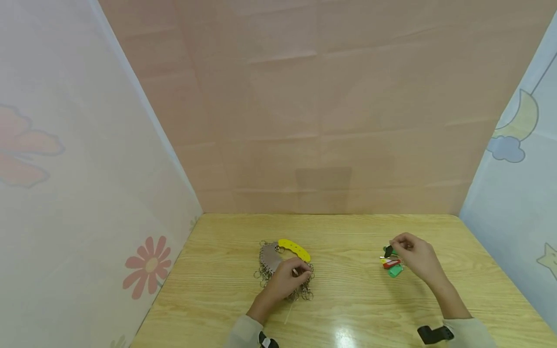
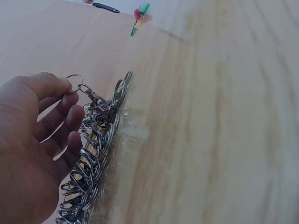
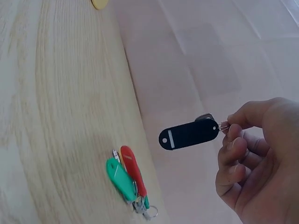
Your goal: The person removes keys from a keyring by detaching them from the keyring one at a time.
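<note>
My left hand point(image 1: 285, 279) pinches a split ring point(image 2: 74, 83) between thumb and forefinger. That ring hangs from a swivel clasp point(image 2: 96, 100) on a grey curved holder point(image 1: 270, 258) lined with many metal clasps and rings. A yellow scalloped strip point(image 1: 294, 249) lies along the holder's far side. To the right, above the table, my right hand point(image 1: 417, 257) pinches the ring of a black key tag point(image 3: 191, 135); a piece of metal shows behind the tag. Below it lie a red key tag point(image 3: 133, 169) and a green key tag point(image 3: 120, 179), with rings and metal bits bunched beside them.
The wooden table point(image 1: 209, 270) meets a pinkish-brown back wall point(image 1: 261, 121). Patterned pale panels stand at left point(image 1: 109, 169) and right point(image 1: 513, 203). A thin clear strip point(image 1: 289, 313) sticks out below the holder. Each forearm wears a dark strap point(image 1: 435, 334) near the cuff.
</note>
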Tool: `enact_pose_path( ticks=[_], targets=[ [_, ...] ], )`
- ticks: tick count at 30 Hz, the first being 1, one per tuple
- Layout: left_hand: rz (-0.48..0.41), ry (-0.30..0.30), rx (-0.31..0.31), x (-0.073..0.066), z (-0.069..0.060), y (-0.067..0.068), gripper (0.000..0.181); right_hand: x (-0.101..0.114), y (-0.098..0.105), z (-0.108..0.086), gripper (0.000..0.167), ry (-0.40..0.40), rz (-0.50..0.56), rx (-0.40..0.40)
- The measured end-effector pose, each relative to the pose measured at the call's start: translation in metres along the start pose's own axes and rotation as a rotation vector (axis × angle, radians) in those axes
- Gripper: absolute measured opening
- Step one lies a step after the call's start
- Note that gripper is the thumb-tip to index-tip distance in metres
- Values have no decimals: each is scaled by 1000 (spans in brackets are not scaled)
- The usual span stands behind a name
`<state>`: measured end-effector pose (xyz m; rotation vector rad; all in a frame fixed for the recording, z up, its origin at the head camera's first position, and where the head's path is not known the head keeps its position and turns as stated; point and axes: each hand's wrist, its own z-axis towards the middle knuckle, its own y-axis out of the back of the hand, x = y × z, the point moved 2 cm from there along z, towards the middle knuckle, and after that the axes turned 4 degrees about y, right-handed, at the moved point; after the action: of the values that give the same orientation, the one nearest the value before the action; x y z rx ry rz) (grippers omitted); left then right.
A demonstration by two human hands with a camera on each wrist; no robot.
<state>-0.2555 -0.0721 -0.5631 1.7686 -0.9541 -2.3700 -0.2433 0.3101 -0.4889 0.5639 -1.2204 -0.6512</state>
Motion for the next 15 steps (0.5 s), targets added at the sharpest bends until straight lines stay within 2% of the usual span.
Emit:
enact_pose_path(
  ticks=[15],
  targets=[
    [11, 9, -6, 1, -1, -2, 12, -29, -2, -3, 28, -39, -49, -11]
  ],
)
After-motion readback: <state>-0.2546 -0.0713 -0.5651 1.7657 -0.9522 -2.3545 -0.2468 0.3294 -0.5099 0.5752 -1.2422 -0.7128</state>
